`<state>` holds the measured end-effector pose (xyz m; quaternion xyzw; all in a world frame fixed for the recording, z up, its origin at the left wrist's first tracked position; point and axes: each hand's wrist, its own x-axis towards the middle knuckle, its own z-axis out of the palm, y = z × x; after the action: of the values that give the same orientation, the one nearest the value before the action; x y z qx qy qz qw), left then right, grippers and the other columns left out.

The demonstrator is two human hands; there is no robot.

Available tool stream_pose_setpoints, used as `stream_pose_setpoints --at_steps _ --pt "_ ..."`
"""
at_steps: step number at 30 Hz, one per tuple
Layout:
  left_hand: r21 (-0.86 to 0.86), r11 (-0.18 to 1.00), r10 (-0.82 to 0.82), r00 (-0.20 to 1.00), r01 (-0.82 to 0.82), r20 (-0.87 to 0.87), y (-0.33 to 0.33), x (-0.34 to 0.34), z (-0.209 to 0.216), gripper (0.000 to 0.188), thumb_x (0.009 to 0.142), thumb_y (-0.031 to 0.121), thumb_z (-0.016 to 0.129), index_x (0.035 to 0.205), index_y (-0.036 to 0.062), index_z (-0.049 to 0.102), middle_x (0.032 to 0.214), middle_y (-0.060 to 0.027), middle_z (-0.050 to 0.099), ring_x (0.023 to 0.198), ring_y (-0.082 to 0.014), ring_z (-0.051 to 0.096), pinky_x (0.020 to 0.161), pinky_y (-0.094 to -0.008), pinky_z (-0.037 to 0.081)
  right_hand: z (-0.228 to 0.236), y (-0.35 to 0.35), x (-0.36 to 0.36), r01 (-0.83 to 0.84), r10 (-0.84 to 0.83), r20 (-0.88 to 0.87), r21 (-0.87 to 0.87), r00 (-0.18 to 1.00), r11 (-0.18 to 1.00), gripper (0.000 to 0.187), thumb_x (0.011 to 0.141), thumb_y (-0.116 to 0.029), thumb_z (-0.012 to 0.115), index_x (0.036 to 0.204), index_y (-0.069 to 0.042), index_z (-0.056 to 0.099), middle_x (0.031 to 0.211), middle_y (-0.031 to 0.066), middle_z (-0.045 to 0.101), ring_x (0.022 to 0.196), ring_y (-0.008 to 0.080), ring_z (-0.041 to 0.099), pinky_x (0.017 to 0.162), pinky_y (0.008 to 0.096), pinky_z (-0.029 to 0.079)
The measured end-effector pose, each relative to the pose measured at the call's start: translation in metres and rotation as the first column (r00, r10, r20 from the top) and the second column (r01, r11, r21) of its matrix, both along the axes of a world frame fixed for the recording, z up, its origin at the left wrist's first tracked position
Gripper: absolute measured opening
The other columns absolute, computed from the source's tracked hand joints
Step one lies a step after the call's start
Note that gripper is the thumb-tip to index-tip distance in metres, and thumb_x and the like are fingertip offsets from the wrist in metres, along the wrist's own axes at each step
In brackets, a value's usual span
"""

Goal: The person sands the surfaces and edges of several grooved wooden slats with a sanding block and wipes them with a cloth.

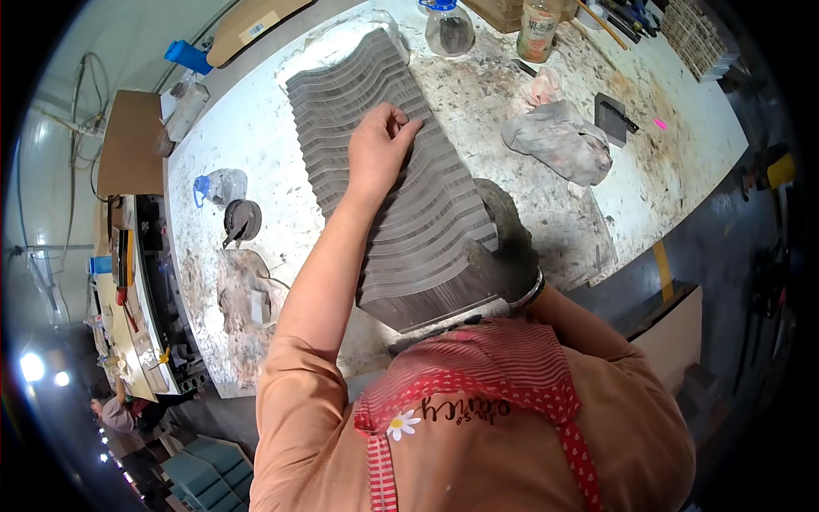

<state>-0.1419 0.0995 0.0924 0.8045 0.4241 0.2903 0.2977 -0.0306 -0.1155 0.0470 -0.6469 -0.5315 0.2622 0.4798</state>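
Observation:
A long grey block with a wavy, ribbed top lies slantwise across the worktable, its near end close to my apron. Over its upper middle is my bare left hand, fingers curled in and thumb alongside. Whatever those fingers may pinch is hidden. My right hand wears a dark, dirty work glove and grips the block's near right edge, thumb on top and fingers down the side. White wrapping shows around the block's far end.
Stained white worktable. Dirty rags and a dark grey piece lie right. Beyond stand a blue-capped jug and a bottle. Left are a clear plastic bottle, a round dark container and a stained cloth.

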Motion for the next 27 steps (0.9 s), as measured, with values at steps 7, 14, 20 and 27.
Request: stream_pose_setpoints --at_steps 7,14,20,27 --pt "0.007 0.999 0.049 0.997 -0.050 0.056 0.000 0.002 0.001 0.019 0.085 0.020 0.064 0.085 0.0003 0.062 0.079 -0.0172 0.063 0.073 -0.0322 0.061 0.068 -0.0389 0.047 0.008 0.001 -0.004 0.049 -0.041 -0.128 0.061 0.991 0.997 0.068 0.075 -0.019 0.072 0.134 -0.002 0.043 0.131 0.0202 0.050 0.119 0.0374 0.050 0.098 0.0422 0.042" --pt "0.118 0.993 -0.007 0.998 0.000 0.060 -0.005 0.001 0.002 0.015 0.084 0.018 0.064 0.084 0.0033 0.061 0.085 -0.0137 0.062 0.081 -0.0330 0.060 0.070 -0.0400 0.047 0.002 0.006 0.002 -0.004 -0.010 0.087 0.161 0.996 0.987 0.062 0.075 -0.019 0.069 0.130 0.000 0.048 0.127 0.0209 0.052 0.117 0.0366 0.052 0.098 0.0410 0.043" --pt "0.134 0.990 -0.066 0.992 0.052 0.103 -0.006 0.003 0.000 0.012 0.084 0.016 0.064 0.085 0.0037 0.062 0.087 -0.0133 0.062 0.084 -0.0330 0.059 0.073 -0.0406 0.047 0.009 0.002 -0.001 0.000 -0.009 0.056 0.159 0.998 0.987 0.062 0.074 -0.016 0.068 0.130 0.000 0.047 0.129 0.0206 0.050 0.119 0.0354 0.051 0.100 0.0403 0.042" --pt "0.200 0.978 -0.097 0.975 0.057 0.198 -0.003 -0.001 0.003 0.012 0.084 0.013 0.062 0.087 0.0028 0.066 0.086 -0.0131 0.061 0.084 -0.0329 0.059 0.073 -0.0405 0.046 0.005 0.008 -0.003 -0.005 0.001 0.018 0.195 1.000 0.981 0.064 0.073 -0.010 0.065 0.132 0.000 0.043 0.133 0.0199 0.046 0.123 0.0334 0.049 0.103 0.0388 0.039"
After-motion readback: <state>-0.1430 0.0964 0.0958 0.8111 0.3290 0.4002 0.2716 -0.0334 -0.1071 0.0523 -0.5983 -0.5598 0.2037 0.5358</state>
